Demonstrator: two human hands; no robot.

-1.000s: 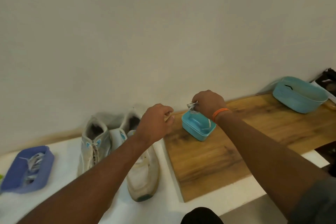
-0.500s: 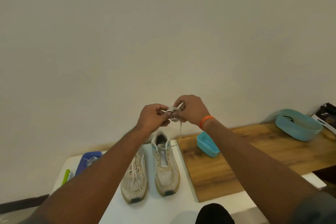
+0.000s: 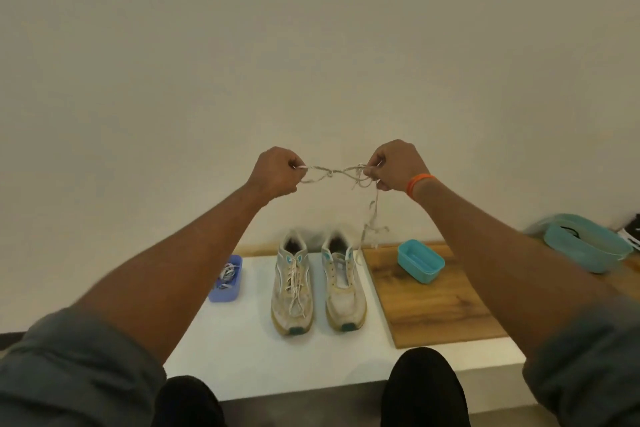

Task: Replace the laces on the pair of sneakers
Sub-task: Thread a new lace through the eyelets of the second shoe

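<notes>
Hands now drawn apart above the worktop (image 3: 263,350): left hand (image 3: 275,172) and right hand (image 3: 394,166) each pinching the lace (image 3: 334,173), tangled between. Fingers curled tight. Likely untangling before threading the unlaced right sneaker (image 3: 344,291).

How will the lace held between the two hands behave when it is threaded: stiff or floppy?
Probably floppy: the lace sags and twists between the left hand and the right hand, and its free end dangles kinked below the right hand. It looks light, as a pinch carries it. It seems prone to tangling, since the strands cross mid-span.
</notes>
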